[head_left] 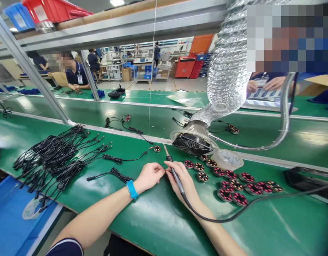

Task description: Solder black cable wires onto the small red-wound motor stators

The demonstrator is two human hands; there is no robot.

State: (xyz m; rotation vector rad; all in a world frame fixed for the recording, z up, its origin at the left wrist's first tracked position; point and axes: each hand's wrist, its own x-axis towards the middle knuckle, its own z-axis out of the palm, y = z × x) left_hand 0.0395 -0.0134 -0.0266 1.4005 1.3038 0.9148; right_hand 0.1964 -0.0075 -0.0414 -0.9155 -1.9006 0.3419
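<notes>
My right hand [185, 182] holds a soldering iron [178, 179], its tip pointing up and away over the green bench. The fingers of my left hand [150, 176] are pinched together, close to my right fingertips. Whatever they grip, if anything, is too small or hidden to make out. A coiled black cable [120, 175] lies just left of my left hand, its right end hidden by the wrist. Ahead of my hands, a small round motor stator [157, 148] sits at the end of another black cable [113, 159]. Several stators with red or copper windings [230, 174] lie to the right.
A big heap of black cables [56, 156] covers the left of the bench. A fume fan [193, 142] on a silver duct [228, 67] hangs ahead to the right, beside a clear plastic lid [228, 159]. The iron's cord [233, 215] crosses my right forearm. Co-workers sit across the line.
</notes>
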